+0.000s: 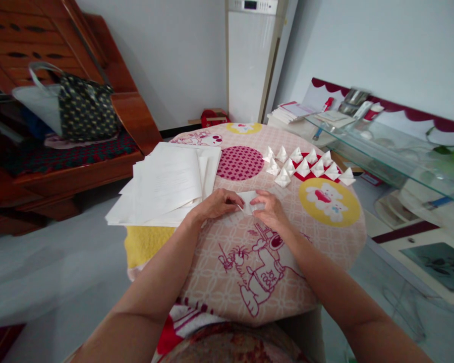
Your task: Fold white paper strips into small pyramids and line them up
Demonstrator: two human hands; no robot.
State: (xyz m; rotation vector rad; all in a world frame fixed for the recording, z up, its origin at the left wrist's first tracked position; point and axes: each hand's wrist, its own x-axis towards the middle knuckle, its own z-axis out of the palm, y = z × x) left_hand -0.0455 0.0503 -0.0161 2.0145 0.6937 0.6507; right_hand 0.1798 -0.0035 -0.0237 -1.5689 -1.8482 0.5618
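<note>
Head view: left hand [215, 204] and right hand [270, 209] pinch one paper slip [248, 200]; finished folded shapes [306, 166] at 1 o'clock, many flat sheets [166, 186] at 10.

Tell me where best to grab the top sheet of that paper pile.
Probably its near right corner, coming from the right, where the left hand, now pinching the small paper piece, is closest. The top sheet lies flat and skewed on the fanned pile, leaving that corner's edge exposed.
</note>
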